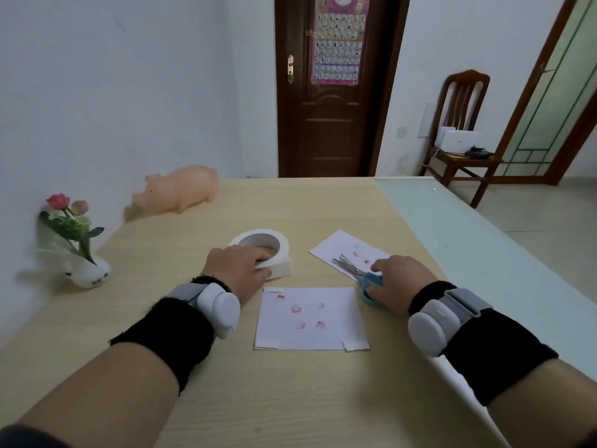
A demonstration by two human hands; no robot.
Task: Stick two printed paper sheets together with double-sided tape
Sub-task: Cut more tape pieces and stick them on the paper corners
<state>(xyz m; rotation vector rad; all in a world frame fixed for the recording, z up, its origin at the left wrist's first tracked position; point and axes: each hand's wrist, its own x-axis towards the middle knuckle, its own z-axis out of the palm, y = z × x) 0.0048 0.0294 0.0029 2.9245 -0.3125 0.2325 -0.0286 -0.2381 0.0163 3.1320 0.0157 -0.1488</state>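
While left hand [237, 273] grips tape roll [261, 245] — right hand [395, 281] pinches scissors [358, 273], both forearms extended.

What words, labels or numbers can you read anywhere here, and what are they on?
Nothing is legible.
Door poster: grid of tiny marks, too small to read.
White vase: dark marks near its base, too blurred.
Near sheet and far sheet: red blotches only, no words.

Both forearms reach forward, each wrist wearing a black band [168, 337] and a white strapped device [219, 307]. Left hand [237, 270] grips a tape roll [283, 248]; right hand [395, 279] holds scissors [354, 270].
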